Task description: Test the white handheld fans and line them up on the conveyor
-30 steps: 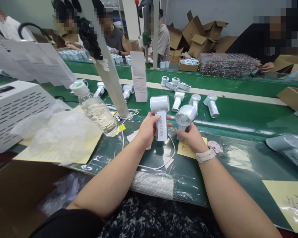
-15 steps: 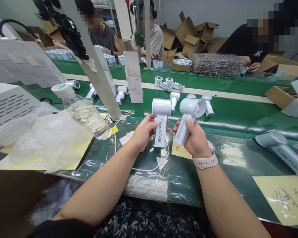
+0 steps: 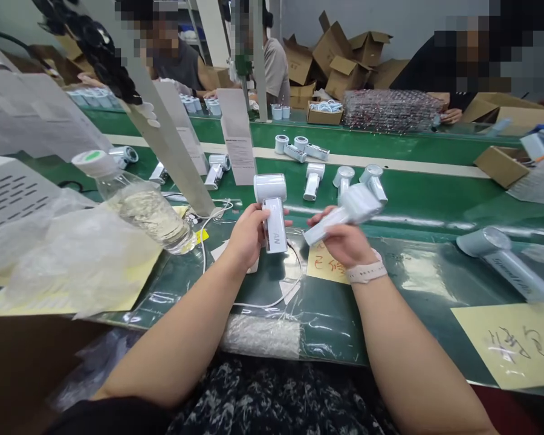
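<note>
Two pale blue handheld fans are held over the green bench. My left hand (image 3: 249,232) is wrapped round the handle of one handheld fan (image 3: 270,188), its round head up and its lettering towards me. In my right hand (image 3: 347,241) is a second handheld fan (image 3: 360,204), tilted with its head to the upper right and blurred by motion. Beyond them several more fans lie on the green belt, among them a fan (image 3: 314,181) between the two held ones. Below my hands a white cable (image 3: 265,306) curves across the bench.
At left a clear water bottle (image 3: 147,208) leans beside plastic bags (image 3: 81,248) and a slanted metal post (image 3: 176,145). A white box (image 3: 238,142) stands on the belt. To the right lie another fan (image 3: 503,260) and a yellow paper (image 3: 512,344). Several people work across the belt.
The right-hand fan has tilted over to the right, its lettering turned out of view. The left-hand fan stays upright and has turned slightly. The whole view has shifted a little.
</note>
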